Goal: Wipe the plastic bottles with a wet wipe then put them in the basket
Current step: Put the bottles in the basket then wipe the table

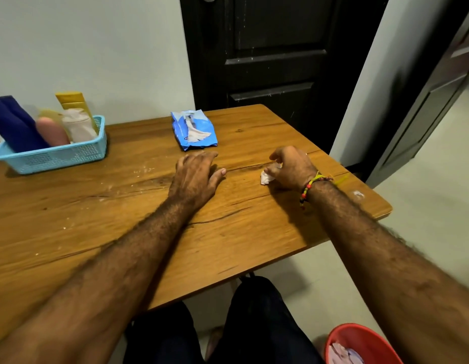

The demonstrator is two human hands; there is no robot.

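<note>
Right hand point(291, 168) apparently around crumpled wipe point(265, 177)

Bottles point(52, 127) in basket point(57, 157) far left on table point(123, 206); wipes pack point(194, 130) behind hands.

No legible text found. The wipes pack point(194, 130), lying near the far edge of my table point(70, 219), carries print on its blue face and a small mark at its near left corner, all too blurred to read. The bottles point(44, 124) in the basket point(57, 156) at the far left corner show no label I can make out.
</note>
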